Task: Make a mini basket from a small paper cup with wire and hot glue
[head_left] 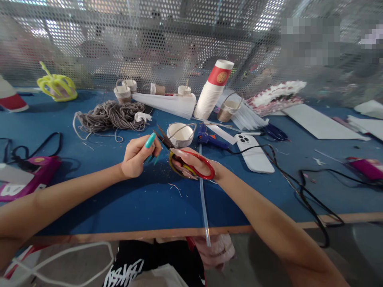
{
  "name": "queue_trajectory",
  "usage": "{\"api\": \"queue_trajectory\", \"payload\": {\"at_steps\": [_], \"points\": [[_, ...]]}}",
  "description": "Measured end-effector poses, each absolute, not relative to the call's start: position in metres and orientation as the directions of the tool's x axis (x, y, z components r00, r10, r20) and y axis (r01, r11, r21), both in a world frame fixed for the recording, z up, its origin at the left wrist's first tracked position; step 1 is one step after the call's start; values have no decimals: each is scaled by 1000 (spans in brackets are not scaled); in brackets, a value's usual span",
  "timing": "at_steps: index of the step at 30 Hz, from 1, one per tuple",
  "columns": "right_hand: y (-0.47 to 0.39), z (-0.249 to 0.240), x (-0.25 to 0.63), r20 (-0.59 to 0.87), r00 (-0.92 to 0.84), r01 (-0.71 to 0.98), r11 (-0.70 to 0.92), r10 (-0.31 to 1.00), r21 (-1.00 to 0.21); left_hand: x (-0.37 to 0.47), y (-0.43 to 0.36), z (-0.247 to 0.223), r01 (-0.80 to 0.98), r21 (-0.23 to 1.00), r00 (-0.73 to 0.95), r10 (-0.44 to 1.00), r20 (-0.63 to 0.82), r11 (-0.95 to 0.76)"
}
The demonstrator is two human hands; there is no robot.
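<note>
My right hand (190,161) grips a pair of scissors (206,167) with red and yellow handles. The dark blades point up and left, parted a little. Just left of the blades, my left hand (142,153) is closed, the thumb with its long teal nail pressed over the bent fingers. Whatever it may pinch is too small to see. Behind the scissors stands a small white cup (180,137) with a twine handle arching over its mouth. A blue glue gun (211,138) lies to the right of this cup, and a clear glue stick (204,207) runs toward the front edge.
Grey yarn (112,115) is heaped at back left. A leaning stack of paper cups (211,95), small twine-wrapped cups (227,111) and clear sticks (245,113) stand or lie behind. To the right are a white phone (254,155) and black cables (296,191). A magenta device (44,175) lies left.
</note>
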State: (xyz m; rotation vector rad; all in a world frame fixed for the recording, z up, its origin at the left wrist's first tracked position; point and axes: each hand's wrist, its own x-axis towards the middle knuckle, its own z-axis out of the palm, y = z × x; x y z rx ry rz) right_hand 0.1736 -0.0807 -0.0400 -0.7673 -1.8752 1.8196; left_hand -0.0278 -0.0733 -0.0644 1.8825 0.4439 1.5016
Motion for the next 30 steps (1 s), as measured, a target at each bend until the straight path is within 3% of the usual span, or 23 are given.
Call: {"api": "queue_trajectory", "payload": {"at_steps": [10, 16, 22, 25, 30], "points": [[-81, -51, 172, -65, -785, -33, -145, 616, -989, -25, -72, -61, -140, 717, 220, 685, 695, -683], [-67, -69, 173, -13, -877, -125, -255, 480, -959, -27, -72, -60, -123, 734, 273, 689, 672, -668], [-76, -59, 174, -42, -816, -67, -166, 577, -984, -29, -72, -58, -151, 721, 309, 660, 685, -677], [-76, -61, 174, -11, -828, -111, -183, 561, -977, -28, -72, -59, -164, 722, 307, 661, 685, -672], [-71, -67, 171, 19, -838, -181, -244, 546, -953, -21, -75, -57, -267, 750, 183, 732, 656, -605]]}}
